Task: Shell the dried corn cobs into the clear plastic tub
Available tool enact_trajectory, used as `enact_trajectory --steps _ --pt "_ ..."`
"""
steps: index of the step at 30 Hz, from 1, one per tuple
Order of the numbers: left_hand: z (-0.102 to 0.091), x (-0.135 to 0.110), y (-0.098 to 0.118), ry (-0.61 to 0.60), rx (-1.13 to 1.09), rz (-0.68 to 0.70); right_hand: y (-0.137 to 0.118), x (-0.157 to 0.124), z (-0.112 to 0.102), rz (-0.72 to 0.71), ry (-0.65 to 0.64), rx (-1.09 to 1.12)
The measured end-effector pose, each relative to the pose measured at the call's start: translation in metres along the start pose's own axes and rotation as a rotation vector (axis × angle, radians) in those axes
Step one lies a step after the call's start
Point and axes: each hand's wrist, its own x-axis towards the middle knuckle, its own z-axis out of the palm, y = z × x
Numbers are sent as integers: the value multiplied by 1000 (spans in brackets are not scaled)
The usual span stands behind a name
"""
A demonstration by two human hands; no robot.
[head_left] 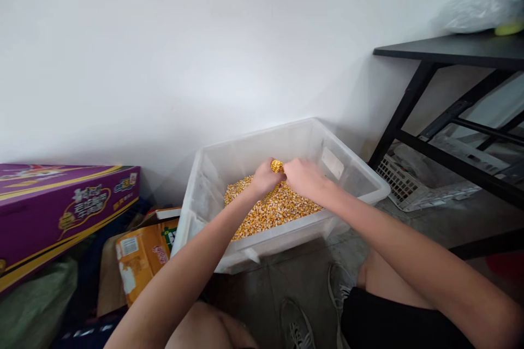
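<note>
Above a translucent plastic bin [192, 191], my left hand [266, 179] is wrapped round a corn cob [277, 166] covered with yellow kernels. The cob's upper end shows between my two hands, and part of it is hidden by my fingers. My right hand [305, 179] is closed against the cob from the right side, slightly blurred, its fingertips hard to make out. Loose yellow and white corn kernels [274, 212] cover the bottom of the bin beneath both hands.
A purple carton [69, 207] and an orange package [143, 256] lie left of the bin. On the right stands a black table [450, 49] with a plastic bag [483, 8] on top and a white basket [397, 180] below. A white wall [204, 54] rises behind.
</note>
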Motion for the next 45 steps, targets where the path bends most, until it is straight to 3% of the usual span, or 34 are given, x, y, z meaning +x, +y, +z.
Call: enact_trajectory --steps 4,9,17,23,29,37,45 --pt "6 1 -3 -128 -241 -121 7 9 11 46 -44 75" --pt "-1 8 -12 -212 -215 -176 20 19 20 53 -167 234" --pt "-8 19 -34 -153 -78 -134 32 24 23 151 -187 173" --pt "-13 20 -29 -104 -7 -151 39 18 13 -66 -140 195" --pt "-8 17 -19 -82 -11 -141 34 14 13 -99 -184 116" --pt "1 11 -19 -115 -58 -100 16 7 4 -101 -143 -30" --pt "-1 9 -12 -178 -248 -162 29 22 22 -7 -149 231"
